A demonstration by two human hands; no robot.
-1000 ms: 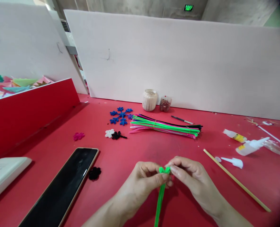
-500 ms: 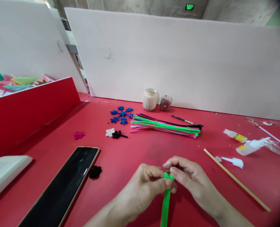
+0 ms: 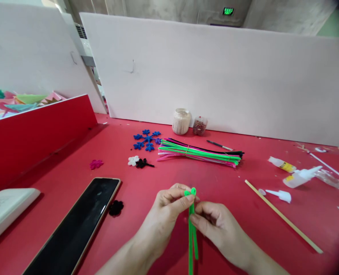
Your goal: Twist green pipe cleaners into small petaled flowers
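Note:
Bright green pipe cleaners [image 3: 190, 240] hang down in front of me, their top ends curled into two small loops. My left hand [image 3: 169, 210] pinches them just under the loops between thumb and fingers. Lower down, my right hand [image 3: 215, 225] has thumb and forefinger closed on one of the green strands. Two strands hang below my hands, slightly apart, one longer than the other. Beyond my hands lies a bundle of coloured pipe cleaners [image 3: 200, 152], bound around the middle.
A phone [image 3: 72, 225] and a black fuzzy flower [image 3: 116, 208] lie left. Farther back are a blue snowflake shape [image 3: 148, 140], a pink flower [image 3: 96, 164] and a glass jar [image 3: 181, 121]. A wooden stick [image 3: 284, 217] and glue bottles [image 3: 301, 177] lie right.
Both hands have moved up and left with the green pipe cleaners. My right hand has shifted from the curled tops down to a strand, and the hanging strands have spread apart.

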